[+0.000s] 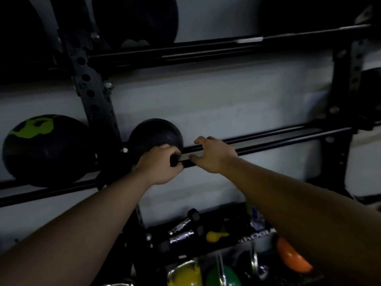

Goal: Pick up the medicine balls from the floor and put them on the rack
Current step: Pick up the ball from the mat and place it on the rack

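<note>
Two hands up at a perforated black metal rack [92, 96] against a pale wall [226, 100]. Curled left hand [158, 166] round the front rail [288, 141], just below a small, smooth, dark medicine ball [154, 134] seated on the rails beside an upright. Held right hand [214, 155] slack and spread over the rails, gripping nothing. Glimpsed a larger green-marked ball [45, 149] left, bright kettlebells [185, 275] and dumbbells [181, 230] below, dimly lit, cut off.

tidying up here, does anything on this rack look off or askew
Nothing stands out: the small black ball and the green-marked ball both sit on the rack rails. The dim picture hides fine damage.
</note>
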A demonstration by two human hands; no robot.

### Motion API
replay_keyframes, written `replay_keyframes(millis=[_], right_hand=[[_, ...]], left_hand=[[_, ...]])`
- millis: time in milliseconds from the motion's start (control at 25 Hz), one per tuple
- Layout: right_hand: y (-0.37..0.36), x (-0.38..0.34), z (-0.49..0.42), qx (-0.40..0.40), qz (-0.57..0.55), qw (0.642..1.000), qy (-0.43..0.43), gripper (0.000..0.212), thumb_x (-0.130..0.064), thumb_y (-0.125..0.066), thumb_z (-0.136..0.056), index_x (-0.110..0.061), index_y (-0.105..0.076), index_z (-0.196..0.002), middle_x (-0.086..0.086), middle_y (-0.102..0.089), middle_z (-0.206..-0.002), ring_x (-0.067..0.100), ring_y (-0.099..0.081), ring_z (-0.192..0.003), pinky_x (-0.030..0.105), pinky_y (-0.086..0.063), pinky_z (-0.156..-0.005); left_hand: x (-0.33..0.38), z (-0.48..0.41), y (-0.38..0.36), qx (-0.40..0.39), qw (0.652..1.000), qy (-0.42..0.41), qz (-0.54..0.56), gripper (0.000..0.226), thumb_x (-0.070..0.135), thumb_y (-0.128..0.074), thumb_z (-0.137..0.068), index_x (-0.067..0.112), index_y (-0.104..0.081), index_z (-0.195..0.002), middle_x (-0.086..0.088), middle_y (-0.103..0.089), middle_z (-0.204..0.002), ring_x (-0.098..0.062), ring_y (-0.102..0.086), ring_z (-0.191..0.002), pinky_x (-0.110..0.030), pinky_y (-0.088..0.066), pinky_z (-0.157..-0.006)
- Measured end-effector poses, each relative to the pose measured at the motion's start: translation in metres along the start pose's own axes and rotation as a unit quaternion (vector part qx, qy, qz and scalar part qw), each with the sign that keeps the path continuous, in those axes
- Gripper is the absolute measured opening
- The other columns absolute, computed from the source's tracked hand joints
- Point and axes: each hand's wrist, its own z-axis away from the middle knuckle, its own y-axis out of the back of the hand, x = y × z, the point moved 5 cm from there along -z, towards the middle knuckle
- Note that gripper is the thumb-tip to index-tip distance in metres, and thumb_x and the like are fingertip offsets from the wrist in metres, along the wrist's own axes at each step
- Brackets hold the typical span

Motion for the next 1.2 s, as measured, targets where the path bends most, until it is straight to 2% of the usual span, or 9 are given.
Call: replay_keyframes(millis=[80, 200, 400, 560, 640, 840, 960, 1080, 1200], right_hand=[[0.031, 0.051, 0.063, -0.003, 0.022, 0.999, -0.040, 0.066, -0.069, -0.056, -0.091, -0.032, -0.050, -0.146, 0.002, -0.063, -0.136, 0.027, -0.063, -0.115, 0.038, -0.052, -0.081], [0.086, 0.135, 0.166, 0.015, 0.013, 0.992, -0.121, 0.059, -0.068, -0.059, -0.089, -0.037, -0.056, -0.139, -0.003, -0.066, -0.132, 0.024, -0.064, -0.119, 0.037, -0.053, -0.095], [0.179, 0.276, 0.381, 0.060, 0.050, 0.961, -0.265, 0.050, -0.059, -0.067, -0.089, -0.032, -0.062, -0.131, 0.003, -0.071, -0.127, 0.029, -0.066, -0.117, 0.034, -0.049, -0.084], [0.226, 0.336, 0.525, 0.091, 0.067, 0.921, -0.374, 0.049, -0.058, -0.067, -0.089, -0.031, -0.064, -0.130, 0.001, -0.073, -0.123, 0.029, -0.067, -0.116, 0.033, -0.049, -0.081], [0.241, 0.359, 0.586, 0.111, 0.077, 0.897, -0.421, 0.048, -0.059, -0.068, -0.088, -0.031, -0.065, -0.128, 0.002, -0.073, -0.122, 0.029, -0.067, -0.114, 0.031, -0.045, -0.077], [0.245, 0.410, 0.693, 0.112, 0.091, 0.845, -0.515, 0.053, -0.063, -0.067, -0.087, -0.032, -0.062, -0.130, 0.006, -0.071, -0.125, 0.031, -0.067, -0.114, 0.048, -0.054, -0.096], [0.231, 0.442, 0.735, 0.087, 0.092, 0.815, -0.566, 0.056, -0.059, -0.067, -0.091, -0.028, -0.059, -0.137, 0.008, -0.067, -0.132, 0.031, -0.064, -0.118, 0.050, -0.054, -0.096], [0.210, 0.470, 0.759, 0.063, 0.078, 0.788, -0.607, 0.053, -0.059, -0.066, -0.092, -0.029, -0.058, -0.135, 0.005, -0.065, -0.134, 0.028, -0.063, -0.118, 0.049, -0.054, -0.095], [0.195, 0.487, 0.775, 0.043, 0.079, 0.776, -0.625, 0.053, -0.059, -0.065, -0.094, -0.028, -0.057, -0.136, 0.004, -0.064, -0.133, 0.027, -0.063, -0.116, 0.050, -0.054, -0.094]], left_hand=[[0.066, 0.023, -0.011, -0.025, 0.999, -0.028, 0.012, 0.041, 0.055, -0.066, -0.088, 0.033, -0.071, -0.123, 0.013, -0.071, -0.125, -0.019, -0.068, -0.114, -0.032, -0.049, -0.082], [0.171, 0.048, -0.029, -0.044, 0.994, -0.062, 0.078, 0.027, 0.055, -0.070, -0.087, 0.039, -0.069, -0.108, 0.017, -0.075, -0.112, -0.018, -0.070, -0.106, -0.034, -0.055, -0.091], [0.391, 0.103, -0.078, -0.104, 0.965, -0.189, 0.148, 0.026, 0.054, -0.074, -0.088, 0.037, -0.071, -0.107, 0.014, -0.075, -0.111, -0.020, -0.069, -0.108, -0.038, -0.055, -0.095], [0.537, 0.157, -0.107, -0.134, 0.933, -0.297, 0.152, 0.029, 0.052, -0.075, -0.089, 0.032, -0.073, -0.111, 0.013, -0.075, -0.108, -0.017, -0.069, -0.104, -0.031, -0.048, -0.083], [0.597, 0.186, -0.122, -0.156, 0.910, -0.353, 0.149, 0.035, 0.054, -0.074, -0.088, 0.029, -0.074, -0.113, 0.007, -0.078, -0.114, -0.022, -0.070, -0.106, -0.033, -0.052, -0.087], [0.698, 0.229, -0.171, -0.193, 0.863, -0.449, 0.130, 0.042, 0.061, -0.069, -0.087, 0.033, -0.070, -0.119, 0.007, -0.073, -0.119, -0.024, -0.067, -0.113, -0.035, -0.050, -0.088], [0.743, 0.244, -0.215, -0.218, 0.832, -0.491, 0.136, 0.044, 0.065, -0.066, -0.088, 0.038, -0.067, -0.123, 0.011, -0.069, -0.120, -0.017, -0.064, -0.108, -0.033, -0.043, -0.080], [0.777, 0.250, -0.263, -0.258, 0.804, -0.515, 0.146, 0.045, 0.065, -0.066, -0.089, 0.038, -0.067, -0.125, 0.013, -0.069, -0.122, -0.016, -0.066, -0.113, -0.034, -0.048, -0.083], [0.799, 0.245, -0.298, -0.290, 0.793, -0.519, 0.136, 0.046, 0.065, -0.066, -0.091, 0.038, -0.065, -0.127, 0.012, -0.068, -0.125, -0.016, -0.061, -0.103, -0.036, -0.050, -0.084]])
